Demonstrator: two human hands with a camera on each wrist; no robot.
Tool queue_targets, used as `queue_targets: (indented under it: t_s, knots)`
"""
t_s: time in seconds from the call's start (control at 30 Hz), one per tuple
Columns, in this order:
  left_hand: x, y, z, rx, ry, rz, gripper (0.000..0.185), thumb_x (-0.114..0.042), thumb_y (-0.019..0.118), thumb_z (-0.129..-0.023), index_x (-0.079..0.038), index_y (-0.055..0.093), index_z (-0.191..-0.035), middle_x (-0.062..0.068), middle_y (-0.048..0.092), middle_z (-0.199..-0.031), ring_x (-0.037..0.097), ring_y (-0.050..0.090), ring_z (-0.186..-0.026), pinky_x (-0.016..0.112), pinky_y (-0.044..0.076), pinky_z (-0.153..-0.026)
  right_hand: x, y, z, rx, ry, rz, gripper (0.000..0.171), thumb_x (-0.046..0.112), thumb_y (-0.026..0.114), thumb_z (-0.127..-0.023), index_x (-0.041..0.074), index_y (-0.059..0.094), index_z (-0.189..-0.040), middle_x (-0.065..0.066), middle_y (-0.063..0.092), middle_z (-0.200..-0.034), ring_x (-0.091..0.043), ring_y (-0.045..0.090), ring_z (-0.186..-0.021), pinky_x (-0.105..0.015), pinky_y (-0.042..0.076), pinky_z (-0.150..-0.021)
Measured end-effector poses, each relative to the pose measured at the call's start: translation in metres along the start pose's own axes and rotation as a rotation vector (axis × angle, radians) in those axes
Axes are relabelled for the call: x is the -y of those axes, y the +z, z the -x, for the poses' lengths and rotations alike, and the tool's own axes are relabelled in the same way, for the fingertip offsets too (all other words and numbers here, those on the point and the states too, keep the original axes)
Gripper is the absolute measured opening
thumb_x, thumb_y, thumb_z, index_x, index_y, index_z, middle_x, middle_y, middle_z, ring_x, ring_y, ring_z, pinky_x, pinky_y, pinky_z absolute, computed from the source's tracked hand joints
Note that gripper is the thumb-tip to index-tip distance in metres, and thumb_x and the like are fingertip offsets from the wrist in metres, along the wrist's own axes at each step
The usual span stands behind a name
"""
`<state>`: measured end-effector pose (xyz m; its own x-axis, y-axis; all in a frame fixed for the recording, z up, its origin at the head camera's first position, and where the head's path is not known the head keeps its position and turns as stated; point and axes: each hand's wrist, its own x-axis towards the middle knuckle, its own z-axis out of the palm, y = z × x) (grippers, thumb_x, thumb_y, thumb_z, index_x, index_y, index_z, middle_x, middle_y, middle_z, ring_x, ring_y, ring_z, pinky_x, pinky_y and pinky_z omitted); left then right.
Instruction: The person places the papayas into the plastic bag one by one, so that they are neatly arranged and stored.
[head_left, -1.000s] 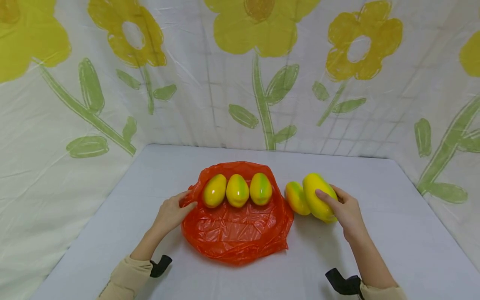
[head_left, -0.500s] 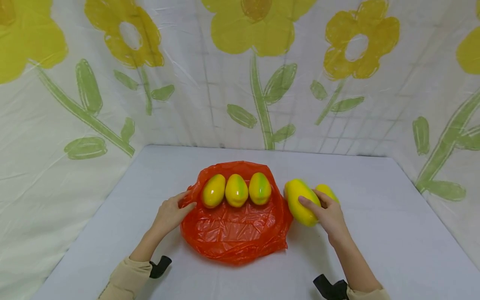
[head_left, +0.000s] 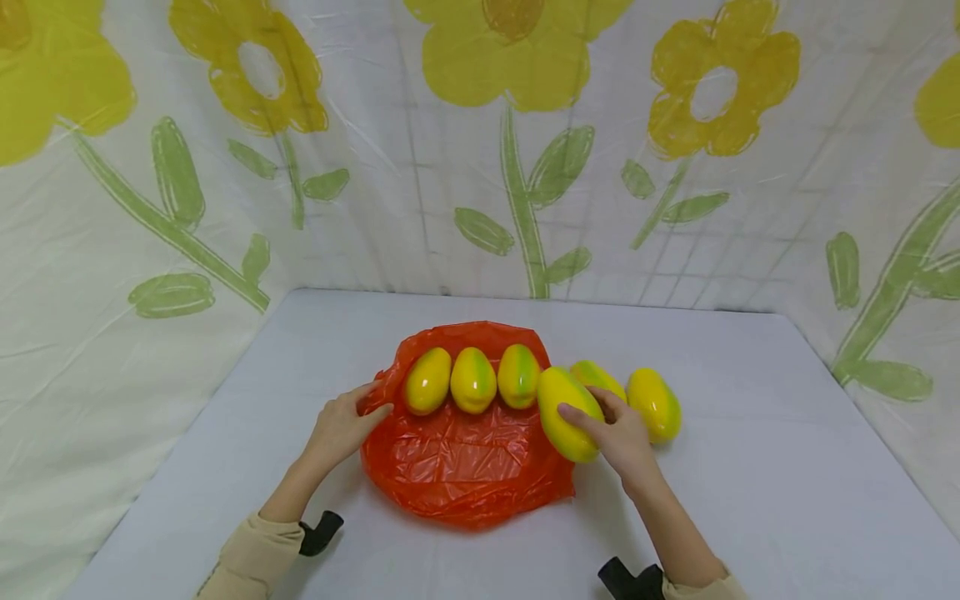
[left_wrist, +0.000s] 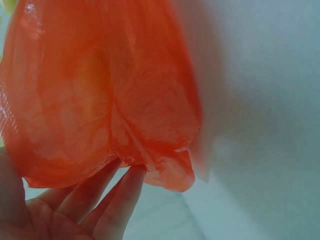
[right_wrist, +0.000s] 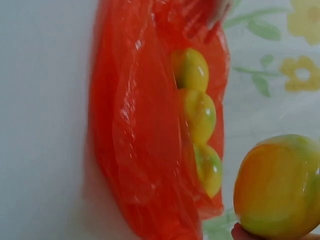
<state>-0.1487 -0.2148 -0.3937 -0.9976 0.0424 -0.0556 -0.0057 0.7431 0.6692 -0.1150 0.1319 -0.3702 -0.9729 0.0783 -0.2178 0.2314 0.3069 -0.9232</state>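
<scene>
Fingers of the right hand [head_left: 618,437] curled round a glossy yellow-green oval fruit [head_left: 567,412], index laid along its near side. Holds it tilted at the right-hand rim of the crumpled orange plastic bag [head_left: 465,467], apparently just off the white table [head_left: 750,500]. On the other side, fingers [left_wrist: 117,200] of the left hand [head_left: 341,425] held close together and nearly straight, tips pressed up against the bag's left edge; cannot tell whether the thumb pinches the film. Inside the bag, at its far side, three more such fruits in a row, touching: left one [head_left: 428,382], middle one [head_left: 473,381], right one [head_left: 519,377]. Beyond the right hand, two further fruits lying on the table, one [head_left: 597,377] just behind the held fruit, another [head_left: 655,404] beside it to the right. Looks like the carrying-over step, fruit almost at the bag but not yet in. Next move, by this reading, calls for clearing the raised rim without snagging the thin plastic, then setting down gently beside the row, since a smooth oval rolls easily.
</scene>
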Motion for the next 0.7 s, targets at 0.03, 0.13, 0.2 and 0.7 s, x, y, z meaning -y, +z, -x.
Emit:
queue_targets:
  t_s: [0.03,0.13,0.2,0.7]
  knots:
    - [0.0,0.0,0.0,0.0,0.0,0.001,0.052,-0.021,0.059,-0.094,0.007,0.049,-0.136,0.028,0.061,-0.119,0.027,0.053,-0.081,0.029,0.045,-0.06,0.0,0.003,0.0,0.004,-0.001,-0.002,0.075,0.041,0.069,-0.088,0.002,0.04,-0.145,-0.022,0.041,-0.145,-0.036,0.04,-0.126,-0.052,0.037,-0.104]
    - [0.0,0.0,0.0,0.001,-0.002,0.001,0.051,-0.021,0.059,-0.094,0.006,0.049,-0.137,0.027,0.061,-0.119,0.027,0.053,-0.08,0.028,0.044,-0.06,0.0,0.011,0.0,0.015,-0.014,0.002,0.075,0.042,0.07,-0.087,0.003,0.041,-0.145,-0.021,0.042,-0.145,-0.036,0.041,-0.126,-0.053,0.038,-0.103]
    - [0.0,0.0,0.0,0.003,-0.003,0.002,0.051,-0.021,0.059,-0.094,0.006,0.049,-0.137,0.028,0.06,-0.12,0.027,0.053,-0.082,0.029,0.045,-0.061,0.0,0.016,0.0,0.024,-0.028,0.005,0.074,0.042,0.07,-0.087,0.003,0.043,-0.144,-0.019,0.041,-0.147,-0.035,0.041,-0.126,-0.053,0.038,-0.103]
    - [0.001,-0.001,0.002,-0.01,0.004,-0.007,0.051,-0.021,0.059,-0.094,0.006,0.05,-0.136,0.029,0.059,-0.124,0.029,0.055,-0.087,0.032,0.05,-0.067,-0.005,0.058,0.003,0.038,-0.07,0.05,0.068,0.045,0.073,-0.083,0.004,0.053,-0.134,-0.014,0.057,-0.129,-0.03,0.051,-0.112,-0.048,0.048,-0.093]
